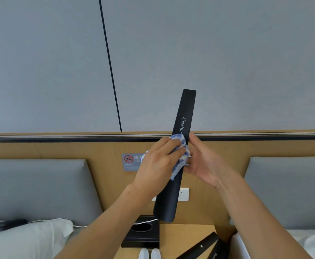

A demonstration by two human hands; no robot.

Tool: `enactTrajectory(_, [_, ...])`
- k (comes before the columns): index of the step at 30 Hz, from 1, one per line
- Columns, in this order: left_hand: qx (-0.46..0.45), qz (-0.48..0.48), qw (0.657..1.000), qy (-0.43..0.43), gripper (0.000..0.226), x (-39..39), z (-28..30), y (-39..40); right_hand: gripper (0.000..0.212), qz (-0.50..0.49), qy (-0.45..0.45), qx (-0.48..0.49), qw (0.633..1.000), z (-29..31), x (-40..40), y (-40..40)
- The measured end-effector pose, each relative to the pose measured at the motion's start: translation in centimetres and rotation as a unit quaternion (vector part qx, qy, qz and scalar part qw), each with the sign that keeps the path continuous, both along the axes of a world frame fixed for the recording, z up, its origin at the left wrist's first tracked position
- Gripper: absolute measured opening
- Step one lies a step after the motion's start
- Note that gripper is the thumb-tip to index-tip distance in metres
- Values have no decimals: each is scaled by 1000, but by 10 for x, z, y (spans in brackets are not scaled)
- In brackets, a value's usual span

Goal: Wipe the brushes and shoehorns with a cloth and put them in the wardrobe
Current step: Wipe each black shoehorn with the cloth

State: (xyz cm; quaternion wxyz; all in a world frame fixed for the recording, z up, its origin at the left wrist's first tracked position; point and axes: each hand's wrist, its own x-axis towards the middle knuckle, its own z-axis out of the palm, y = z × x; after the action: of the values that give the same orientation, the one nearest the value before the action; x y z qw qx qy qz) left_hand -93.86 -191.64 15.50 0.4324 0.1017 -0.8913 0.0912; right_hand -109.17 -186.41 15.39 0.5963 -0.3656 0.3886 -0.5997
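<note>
Head view, between two beds: a white pillow (pixel 27 230) lies on the left bed, beside a black tissue box (pixel 140 234) on the wooden nightstand (pixel 186 238). Above the nightstand, the left hand (pixel 158 163) presses a blue-and-white cloth (pixel 181 154) around a long black shoehorn (pixel 179 156), fingers curled over the fabric, apparently to rub along the blade. The right hand (pixel 205 161) grips the shoehorn's middle from the other side, steadying it upright and slightly tilted against the grey wall so the cloth can travel. More dark pieces (pixel 207 247), one partly lettered like a shoehorn, wait on the nightstand's right edge, evidently still to be wiped. No wardrobe is visible.
</note>
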Motion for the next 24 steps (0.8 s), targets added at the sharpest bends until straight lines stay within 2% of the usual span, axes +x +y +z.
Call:
enactTrajectory(3, [-22,10,1000,-6,18,-1,8,2,52,-31,-10,20,999,6,-3,-4])
enactTrajectory(6, [-33,32,999,-20,21,0,17,2,45,-39,19,17,999,16,-7,-6])
enactTrajectory(9, [-44,48,998,-17,22,3,20,0,36,-57,61,-13,996,22,-7,-6])
enactTrajectory(13, [-67,81,994,16,13,5,23,0,28,-97,27,-64,993,19,2,-8])
enactTrajectory(17, [-25,155,987,27,13,6,18,3,26,-153,-25,-105,982,9,9,-11])
enactTrajectory(20, [28,175,984,24,23,17,5,0,28,-175,-96,-133,971,2,8,-9])
enactTrajectory(24, [115,212,971,12,24,39,-14,-7,29,-196,-156,-141,958,-4,-1,-3])
